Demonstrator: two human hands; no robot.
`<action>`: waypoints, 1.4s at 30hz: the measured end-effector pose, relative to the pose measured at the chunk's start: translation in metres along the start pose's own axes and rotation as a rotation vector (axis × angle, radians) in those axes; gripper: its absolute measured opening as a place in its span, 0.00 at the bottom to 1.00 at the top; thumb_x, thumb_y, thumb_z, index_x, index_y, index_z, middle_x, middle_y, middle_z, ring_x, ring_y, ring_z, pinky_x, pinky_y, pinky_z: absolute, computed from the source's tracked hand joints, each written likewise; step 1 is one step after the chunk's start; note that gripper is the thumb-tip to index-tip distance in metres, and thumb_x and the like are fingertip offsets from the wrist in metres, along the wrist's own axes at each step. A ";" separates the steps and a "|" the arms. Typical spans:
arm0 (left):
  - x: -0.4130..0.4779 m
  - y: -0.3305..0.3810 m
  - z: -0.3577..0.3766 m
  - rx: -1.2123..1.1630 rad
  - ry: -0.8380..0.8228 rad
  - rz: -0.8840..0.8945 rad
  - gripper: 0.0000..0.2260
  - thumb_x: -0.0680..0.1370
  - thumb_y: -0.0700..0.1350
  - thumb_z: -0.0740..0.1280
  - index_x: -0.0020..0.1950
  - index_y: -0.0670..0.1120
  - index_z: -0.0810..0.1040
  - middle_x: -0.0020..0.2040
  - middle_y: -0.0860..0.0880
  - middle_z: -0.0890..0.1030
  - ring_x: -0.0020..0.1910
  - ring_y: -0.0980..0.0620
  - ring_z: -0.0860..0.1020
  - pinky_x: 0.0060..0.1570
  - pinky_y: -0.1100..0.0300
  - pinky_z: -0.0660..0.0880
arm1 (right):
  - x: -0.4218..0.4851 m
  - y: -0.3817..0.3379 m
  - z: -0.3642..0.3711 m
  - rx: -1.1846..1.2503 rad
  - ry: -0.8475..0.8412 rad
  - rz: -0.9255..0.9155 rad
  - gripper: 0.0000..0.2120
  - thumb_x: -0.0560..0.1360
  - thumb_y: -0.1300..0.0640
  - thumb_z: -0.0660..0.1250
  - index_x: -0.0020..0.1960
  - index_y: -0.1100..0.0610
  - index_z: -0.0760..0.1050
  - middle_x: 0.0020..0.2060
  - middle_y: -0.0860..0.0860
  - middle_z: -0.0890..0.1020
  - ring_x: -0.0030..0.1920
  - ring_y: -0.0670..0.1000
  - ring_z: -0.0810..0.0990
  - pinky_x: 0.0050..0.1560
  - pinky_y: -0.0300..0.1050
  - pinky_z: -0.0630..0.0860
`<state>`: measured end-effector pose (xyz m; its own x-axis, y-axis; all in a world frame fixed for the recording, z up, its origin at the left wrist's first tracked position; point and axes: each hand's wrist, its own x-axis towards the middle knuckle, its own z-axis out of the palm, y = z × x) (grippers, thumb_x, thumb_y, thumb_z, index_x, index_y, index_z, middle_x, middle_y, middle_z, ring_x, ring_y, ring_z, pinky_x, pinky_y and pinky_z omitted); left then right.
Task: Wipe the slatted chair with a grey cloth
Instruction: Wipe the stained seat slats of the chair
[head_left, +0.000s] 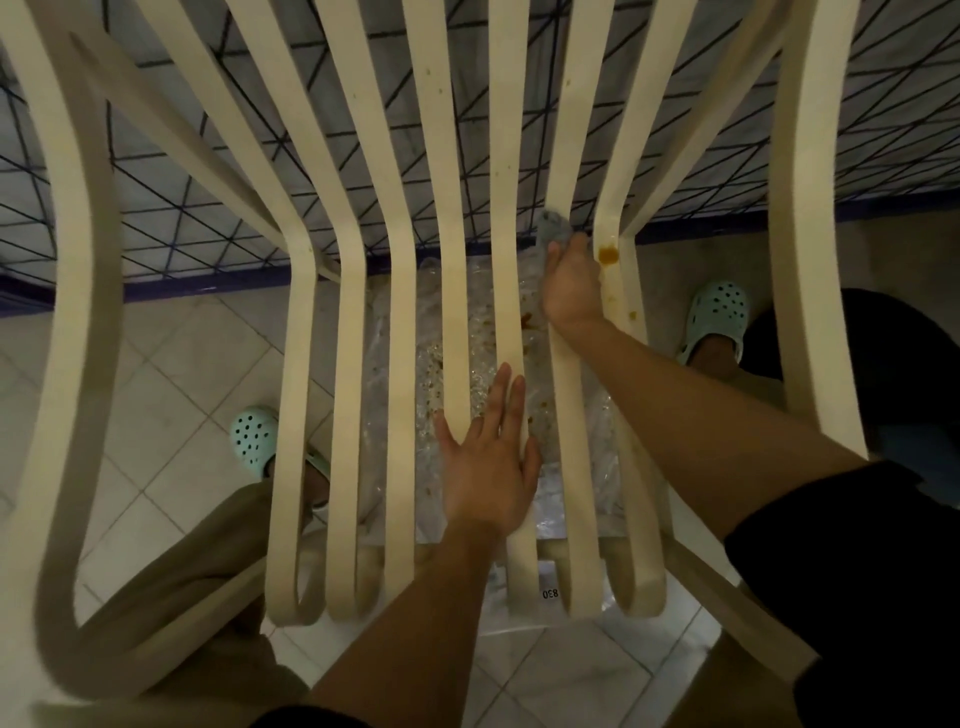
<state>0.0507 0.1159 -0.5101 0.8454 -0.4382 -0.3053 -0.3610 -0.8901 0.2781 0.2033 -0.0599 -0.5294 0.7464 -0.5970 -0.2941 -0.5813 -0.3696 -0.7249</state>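
Slats of the cream slatted chair (400, 312) are running away from me across the whole view. My left hand (491, 467) is lying open and flat on the middle slats, gripping nothing. Further right, my right hand (570, 288) is closing around the grey cloth (553, 228), pressing it onto a slat beside an orange stain (608, 254).

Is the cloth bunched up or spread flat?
Bunched up. The cloth shows only as a small grey wad sticking out past the right hand, pressed against a slat.
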 end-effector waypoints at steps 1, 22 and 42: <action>-0.002 0.001 -0.002 -0.003 -0.007 -0.003 0.29 0.83 0.57 0.46 0.79 0.52 0.36 0.78 0.56 0.31 0.75 0.56 0.62 0.71 0.33 0.51 | -0.004 0.001 -0.002 0.021 -0.007 0.010 0.14 0.85 0.53 0.51 0.59 0.63 0.68 0.45 0.54 0.73 0.44 0.52 0.74 0.44 0.46 0.71; -0.003 -0.005 -0.005 -0.001 -0.036 0.002 0.27 0.84 0.58 0.45 0.80 0.52 0.40 0.79 0.57 0.35 0.72 0.56 0.66 0.71 0.34 0.47 | -0.223 0.081 -0.040 0.013 -0.149 0.054 0.12 0.84 0.54 0.54 0.59 0.61 0.68 0.48 0.57 0.78 0.47 0.55 0.79 0.41 0.43 0.69; -0.064 0.002 -0.019 -0.048 -0.251 0.009 0.31 0.82 0.60 0.52 0.80 0.53 0.40 0.79 0.52 0.35 0.78 0.53 0.37 0.74 0.37 0.48 | -0.292 0.103 -0.087 -0.236 -0.390 0.098 0.15 0.84 0.53 0.52 0.63 0.60 0.69 0.55 0.61 0.78 0.52 0.61 0.79 0.47 0.49 0.75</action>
<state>0.0034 0.1441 -0.4731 0.7161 -0.4687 -0.5172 -0.3442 -0.8818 0.3226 -0.1021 0.0143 -0.4640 0.7238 -0.3419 -0.5993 -0.6795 -0.5038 -0.5333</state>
